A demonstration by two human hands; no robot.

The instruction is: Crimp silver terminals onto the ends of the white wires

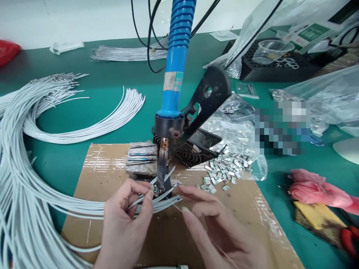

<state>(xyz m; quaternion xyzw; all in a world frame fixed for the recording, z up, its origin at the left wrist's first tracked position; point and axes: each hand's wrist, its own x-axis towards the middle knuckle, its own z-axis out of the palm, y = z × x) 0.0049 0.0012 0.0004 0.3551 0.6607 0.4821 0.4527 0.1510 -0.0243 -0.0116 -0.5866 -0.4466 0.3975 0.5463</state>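
My left hand (127, 218) is closed in a pinch on white cables (134, 201), with a small shiny metal piece (156, 189) at the fingertips. Right above that piece is the darkened tip of a blue soldering iron (162, 168), pointing down in a black stand (207, 97). A thin solder wire (177, 207) runs through my right hand (221, 228), whose thumb and forefinger curl close to the cable ends. Whether the iron touches the metal piece I cannot tell.
A large bundle of white cables (17, 168) fills the left side. Small metal clips (215, 175) spill from a clear bag (241, 130) onto the cardboard (92, 168). Thin metal rods rest on a grey block (141, 168). At right lie a pink cloth (316, 188) and red-handled tool (349, 239).
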